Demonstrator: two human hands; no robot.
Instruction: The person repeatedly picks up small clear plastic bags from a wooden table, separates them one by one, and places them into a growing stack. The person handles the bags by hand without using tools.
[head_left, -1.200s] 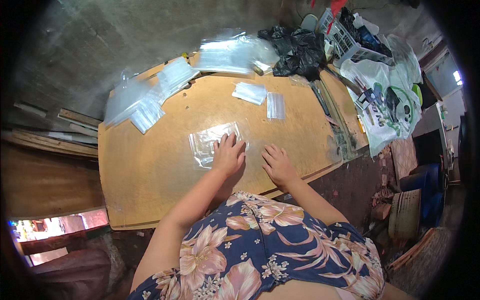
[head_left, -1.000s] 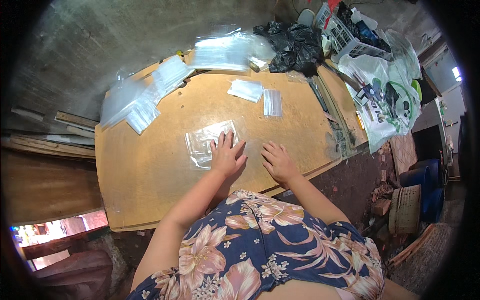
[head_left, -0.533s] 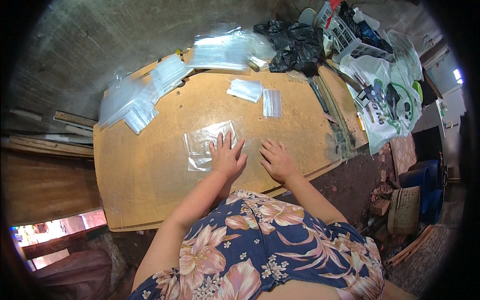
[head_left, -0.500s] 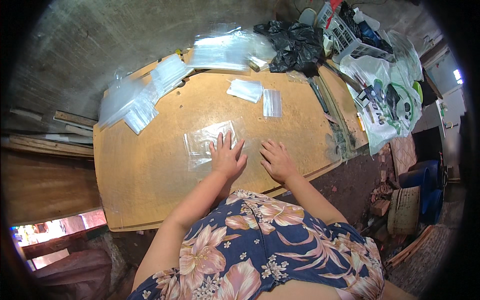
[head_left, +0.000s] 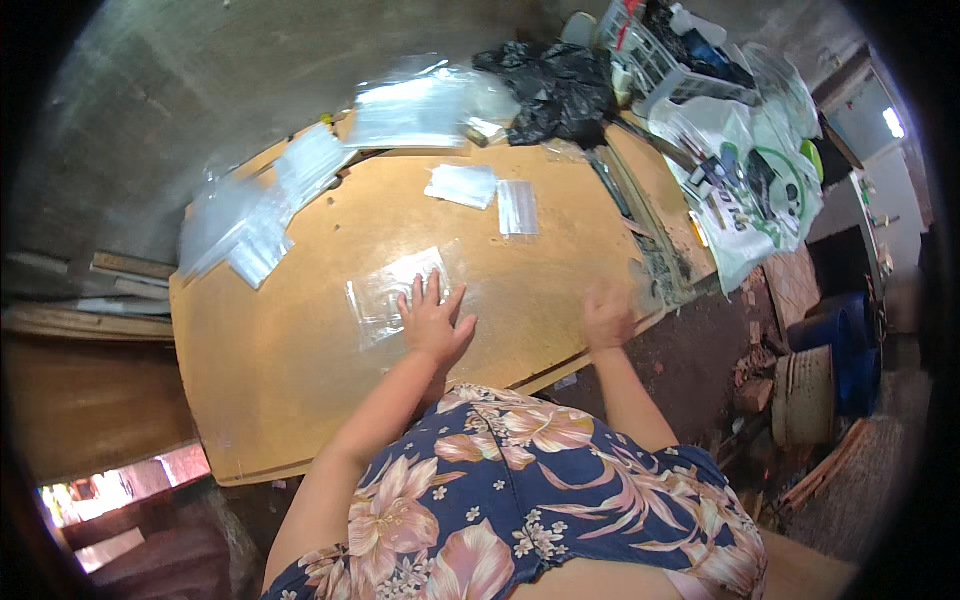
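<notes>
A clear plastic bag (head_left: 380, 290) lies flat on the wooden tabletop (head_left: 290, 400). My left hand (head_left: 433, 318) rests palm down on the bag's right part, its fingers spread. Over the right side of the table, apart from the bag, is my right hand (head_left: 608, 318); motion smears its fingers. Farther back, two small piles of clear bags lie side by side: a fanned pile (head_left: 461, 186) and a neater stack (head_left: 518, 208).
Larger stacks of clear plastic sheets (head_left: 410, 112) and loose bags (head_left: 262, 250) line the far and left edges. A crumpled black plastic bag (head_left: 555, 90), a grey crate (head_left: 680, 75) and a white plastic bag with small items (head_left: 735, 255) stand at the back right.
My right hand has moved to the right, away from the bag and my left hand. My left hand stays spread on the bag. The whole view has shifted slightly.
</notes>
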